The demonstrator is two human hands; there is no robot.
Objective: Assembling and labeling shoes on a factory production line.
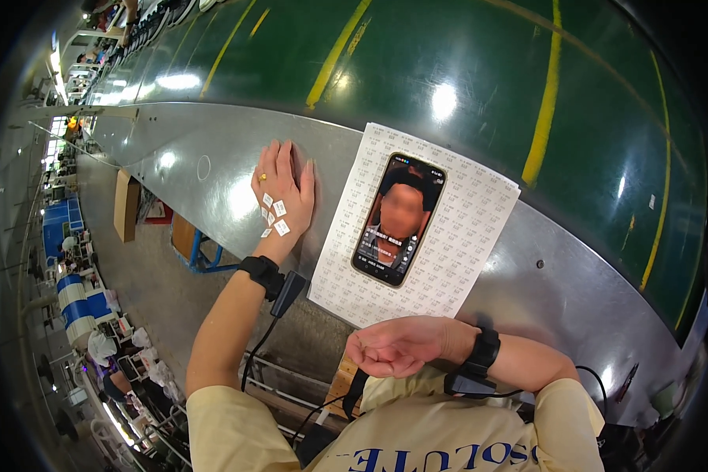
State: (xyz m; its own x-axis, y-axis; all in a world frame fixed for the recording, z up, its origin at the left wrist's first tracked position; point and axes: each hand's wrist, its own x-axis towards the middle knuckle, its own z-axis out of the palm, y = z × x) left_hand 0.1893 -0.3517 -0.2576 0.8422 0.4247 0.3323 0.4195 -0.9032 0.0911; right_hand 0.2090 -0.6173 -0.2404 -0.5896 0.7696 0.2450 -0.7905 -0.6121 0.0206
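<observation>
My left hand [282, 193] lies flat on the bare metal edge of the bench, fingers stretched forward. Several small white stickers [279, 208] are stuck to its back, and a ring [263, 177] is on one finger. To its right, sheets of small printed white labels [456, 271] lie on the metal. A smartphone [401, 220] rests face up on the sheets, its lit screen showing a person. My right hand [397, 346] is turned partly palm up at the sheets' near edge, fingers curled in, and nothing shows in it. Neither hand touches the phone.
Beyond the metal edge runs a green conveyor belt [440, 63] with yellow stripes. Dark straps with black boxes and cables sit on both wrists. A cardboard piece [126, 206] and a blue metal frame [206, 256] stand left of the bench. Shoes [153, 27] are at the far left.
</observation>
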